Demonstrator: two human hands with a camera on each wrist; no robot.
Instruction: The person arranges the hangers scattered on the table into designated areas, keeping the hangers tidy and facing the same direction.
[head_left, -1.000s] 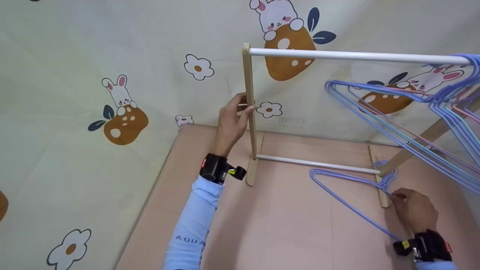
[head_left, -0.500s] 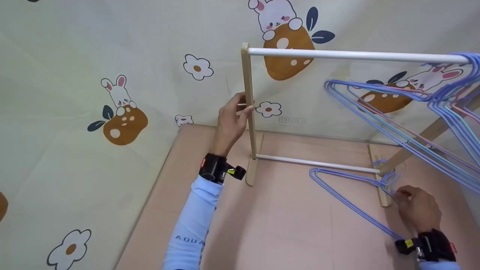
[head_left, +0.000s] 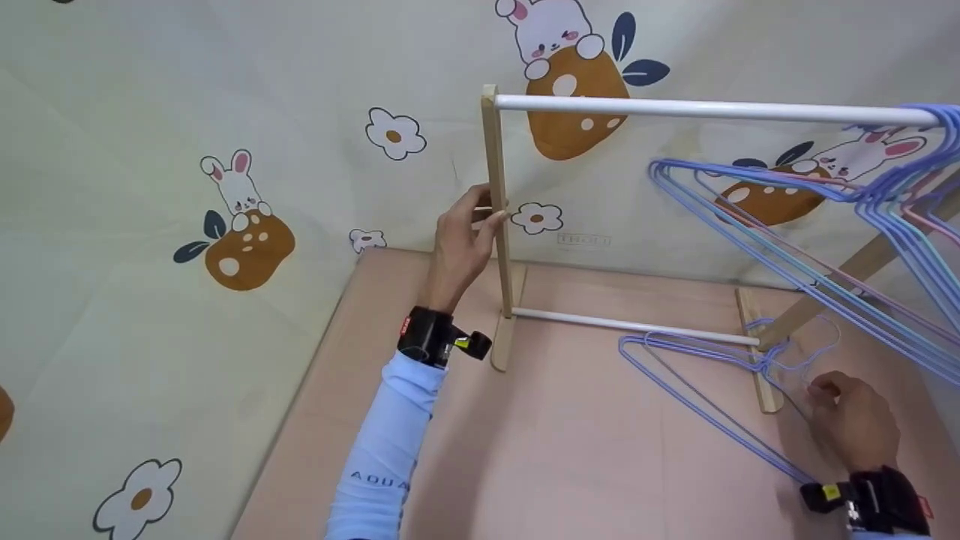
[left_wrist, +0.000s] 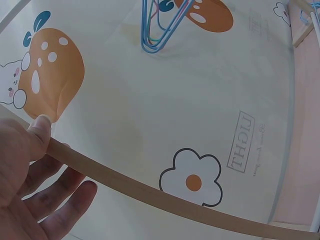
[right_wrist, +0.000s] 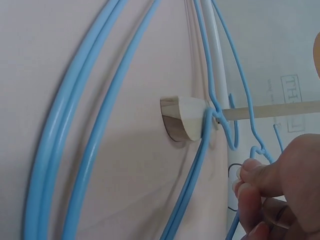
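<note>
My left hand [head_left: 461, 240] holds the left wooden post [head_left: 493, 150] of a small clothes rack, thumb on the near side and fingers behind it. In the left wrist view, the thumb [left_wrist: 41, 132] lies against the post's edge. My right hand [head_left: 855, 424] pinches a blue wire hanger [right_wrist: 243, 82] near its neck, between thumb and forefinger. Its frame tilts up away from several other blue hangers [right_wrist: 97, 135] lying on the pink surface by the rack's right foot [head_left: 766, 394]. The curled fingers hide part of the held hanger.
Several blue, teal and pink hangers [head_left: 877, 193] hang from the right end of the white top rail [head_left: 675, 108]. A white lower bar [head_left: 600, 322] joins the rack's feet. Behind stands a wall covering [head_left: 315, 180] printed with rabbits and flowers.
My right hand has moved a little right and drawn one blue hanger apart from the lying pile, its hook and frame now separate. The left hand stays on the post.
</note>
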